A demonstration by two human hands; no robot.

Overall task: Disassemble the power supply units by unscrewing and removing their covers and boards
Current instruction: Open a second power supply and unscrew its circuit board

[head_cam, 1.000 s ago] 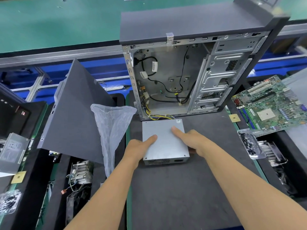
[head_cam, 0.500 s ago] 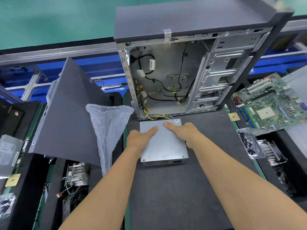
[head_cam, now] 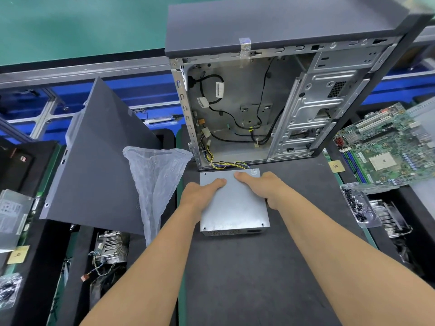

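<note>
A grey metal power supply unit (head_cam: 235,208) lies flat on the black mat (head_cam: 259,278), its far edge close to the open computer case (head_cam: 247,102). Yellow and black cables (head_cam: 226,164) run from the unit's far end into the case. My left hand (head_cam: 200,196) grips the unit's left edge, thumb lying on top. My right hand (head_cam: 266,188) grips the right edge the same way, thumb near the far corner. Small screws show at the lid's corners.
A dark case side panel (head_cam: 98,161) leans at the left, with a clear plastic bag (head_cam: 155,177) beside it. A green motherboard (head_cam: 386,147) and a bag of screws (head_cam: 357,205) lie at the right. Heatsinks (head_cam: 110,245) sit in black bins at the lower left.
Both hands have slid forward along the power supply unit towards its far edge. The unit stays on the mat in front of the case.
</note>
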